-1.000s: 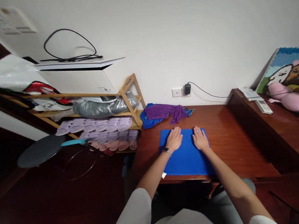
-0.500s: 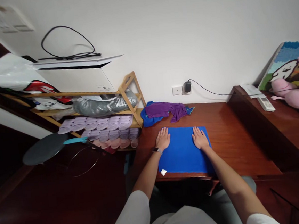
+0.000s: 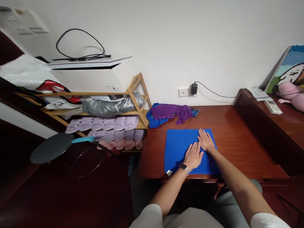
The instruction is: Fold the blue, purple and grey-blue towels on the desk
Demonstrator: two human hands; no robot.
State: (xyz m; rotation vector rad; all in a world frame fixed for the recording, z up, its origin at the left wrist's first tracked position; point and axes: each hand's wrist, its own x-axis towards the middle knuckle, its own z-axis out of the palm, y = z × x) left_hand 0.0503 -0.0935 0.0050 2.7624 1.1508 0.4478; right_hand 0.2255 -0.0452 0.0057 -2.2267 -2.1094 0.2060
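Note:
A blue cloth (image 3: pixel 180 145) lies spread flat at the front of the brown wooden table (image 3: pixel 239 141), with a small white tag (image 3: pixel 169 173) at its near left corner. My left hand (image 3: pixel 193 155), with a watch on its wrist, rests palm down on the cloth right of its middle, fingers stretched out. Flat near the cloth's right edge is my right hand (image 3: pixel 205 141), fingers extended. The left fingertips come close to the right hand; whether they touch I cannot tell. Behind the cloth, a crumpled purple cloth (image 3: pixel 170 111) lies over another blue cloth (image 3: pixel 152 119).
Left of the table stands a wooden rack (image 3: pixel 141 100) with several slippers (image 3: pixel 109 124) and a white box (image 3: pixel 87 78). A round dark stool (image 3: pixel 52 147) is at far left. On the raised right surface are a remote control (image 3: pixel 273 107) and a pink plush toy (image 3: pixel 301 97).
My left hand has moved right from the cloth's left edge to beside my right hand. The right hand stays near the right edge. The view has shifted slightly.

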